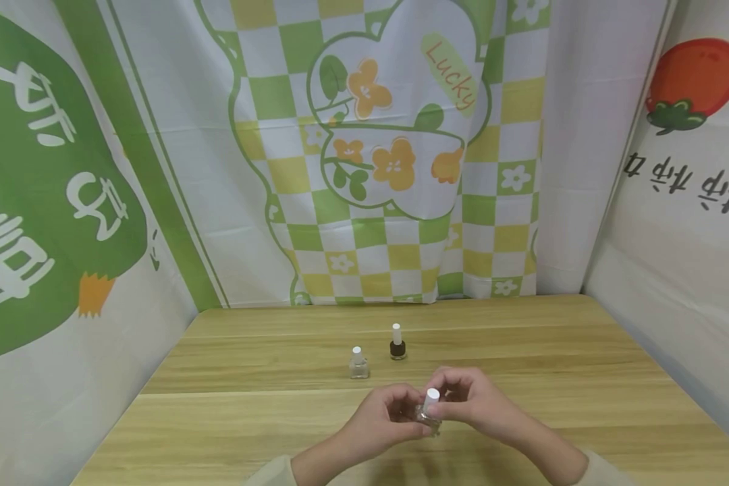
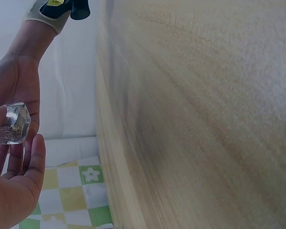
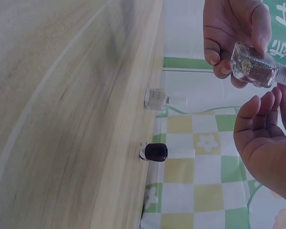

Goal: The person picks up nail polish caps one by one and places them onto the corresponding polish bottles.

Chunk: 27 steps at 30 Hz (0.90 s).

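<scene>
A clear glass nail polish bottle [image 1: 432, 401] with glitter inside and a white cap is held between both hands, over the near part of the table. My left hand [image 1: 381, 420] grips its glass body, thumb on one side and fingers on the other. At the white cap, my right hand [image 1: 478, 403] pinches with thumb and fingers. The right wrist view shows the bottle [image 3: 253, 66] tilted, its cap [image 3: 285, 75] partly covered by the right fingers. In the left wrist view, part of the glass body [image 2: 19, 125] is hidden behind a thumb.
Beyond the hands, a clear nail polish bottle [image 1: 358, 366] and a dark one [image 1: 397, 347], both white-capped, stand upright on the wooden table [image 1: 249, 418]. A checkered curtain [image 1: 364, 256] hangs behind the table, with printed cloths along both sides.
</scene>
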Each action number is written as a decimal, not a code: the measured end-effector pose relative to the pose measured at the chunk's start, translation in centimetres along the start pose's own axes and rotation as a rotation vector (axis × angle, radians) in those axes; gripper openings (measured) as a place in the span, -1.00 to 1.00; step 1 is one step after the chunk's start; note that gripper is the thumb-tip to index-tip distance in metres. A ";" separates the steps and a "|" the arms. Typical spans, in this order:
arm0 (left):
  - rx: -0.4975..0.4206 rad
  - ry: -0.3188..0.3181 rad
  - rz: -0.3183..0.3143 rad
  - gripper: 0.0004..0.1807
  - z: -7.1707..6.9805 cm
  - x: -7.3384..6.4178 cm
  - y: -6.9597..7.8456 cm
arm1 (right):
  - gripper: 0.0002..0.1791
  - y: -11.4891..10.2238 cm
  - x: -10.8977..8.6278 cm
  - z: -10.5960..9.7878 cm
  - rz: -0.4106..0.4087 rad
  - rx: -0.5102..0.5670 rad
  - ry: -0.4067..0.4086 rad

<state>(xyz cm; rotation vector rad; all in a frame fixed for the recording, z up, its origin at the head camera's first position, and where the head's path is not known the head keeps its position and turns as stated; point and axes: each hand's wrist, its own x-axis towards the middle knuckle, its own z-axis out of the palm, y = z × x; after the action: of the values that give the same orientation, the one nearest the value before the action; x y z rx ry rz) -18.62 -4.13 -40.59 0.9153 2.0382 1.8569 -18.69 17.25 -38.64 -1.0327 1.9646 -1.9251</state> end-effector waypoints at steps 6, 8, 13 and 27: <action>0.005 0.003 -0.001 -0.73 0.0 0.0 -0.1 | -0.80 0.0 0.0 0.4 0.022 -0.016 0.043; 0.007 0.004 0.003 -0.74 0.0 0.0 -0.1 | -0.80 0.0 0.0 0.6 0.029 -0.019 0.056; 0.004 -0.001 0.011 -0.74 0.1 -0.1 -0.2 | -0.78 0.0 0.0 0.8 0.039 -0.042 0.080; -0.001 0.002 0.019 -0.75 0.0 -0.2 -0.2 | -0.72 -0.4 -0.1 0.2 0.023 -0.061 0.023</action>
<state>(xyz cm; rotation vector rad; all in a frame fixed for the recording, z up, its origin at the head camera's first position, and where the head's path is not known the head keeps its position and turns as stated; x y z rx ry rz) -18.57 -4.25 -40.79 0.9353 2.0367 1.8690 -18.39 17.14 -38.35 -1.0024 2.0505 -1.8849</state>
